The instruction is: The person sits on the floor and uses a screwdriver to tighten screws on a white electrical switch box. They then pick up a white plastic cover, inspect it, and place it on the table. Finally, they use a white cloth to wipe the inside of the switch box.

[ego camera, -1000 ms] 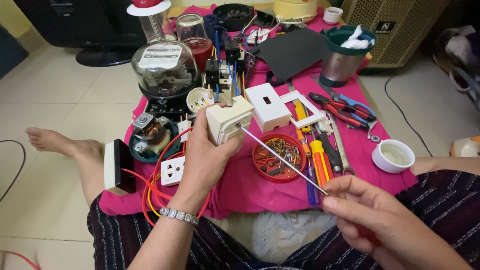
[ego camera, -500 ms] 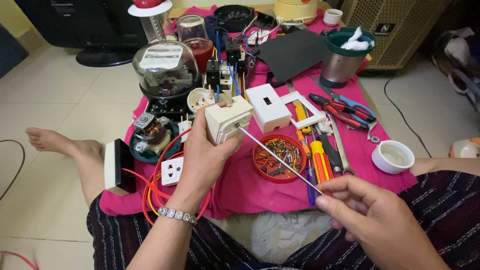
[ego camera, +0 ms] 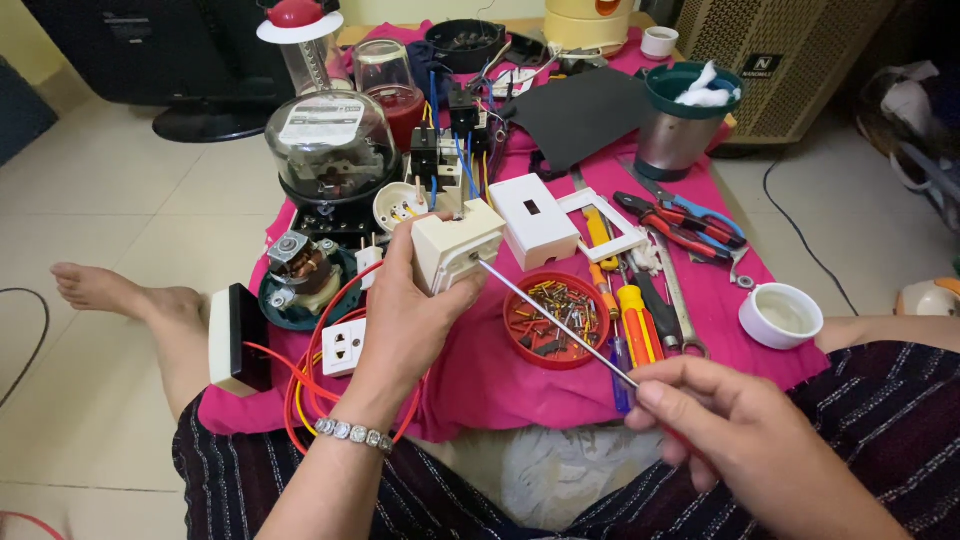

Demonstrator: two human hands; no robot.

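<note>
Two hands meet over one cream switch block [ego camera: 455, 250]. The left hand [ego camera: 405, 320] clasps it from below and behind, thumb and fingers wrapped round its body, and holds it lifted above the pink cloth [ego camera: 480, 370], just in front of the red dish of screws [ego camera: 556, 318]. The right hand [ego camera: 745, 440] is pinched closed on the handle of a long thin screwdriver [ego camera: 555, 322], whose shaft runs up and left until its tip sits at the side face of the block.

Against the frames from a second ago, the block sits in the same place and the same clasp, and the shaft's line is almost unchanged. The right hand has drawn a little nearer the camera and its fingers have shifted on the handle, which looks like a twist of the tool rather than a move away. In my judgement a screw on the block is being worked, with the tip already seated.

Around this, a white cover plate [ego camera: 537, 220] and a white frame [ego camera: 610, 225] lie just beyond the block. Screwdrivers with yellow and red handles [ego camera: 630, 310] lie right of the dish, pliers [ego camera: 680, 220] farther out, and a small white cup [ego camera: 782, 315] near the cloth's edge. To the left are a white socket [ego camera: 343, 348] with looped red wire [ego camera: 305, 385], a glass-domed meter [ego camera: 332, 145] behind it, and a metal tin [ego camera: 685, 125] at the back.
</note>
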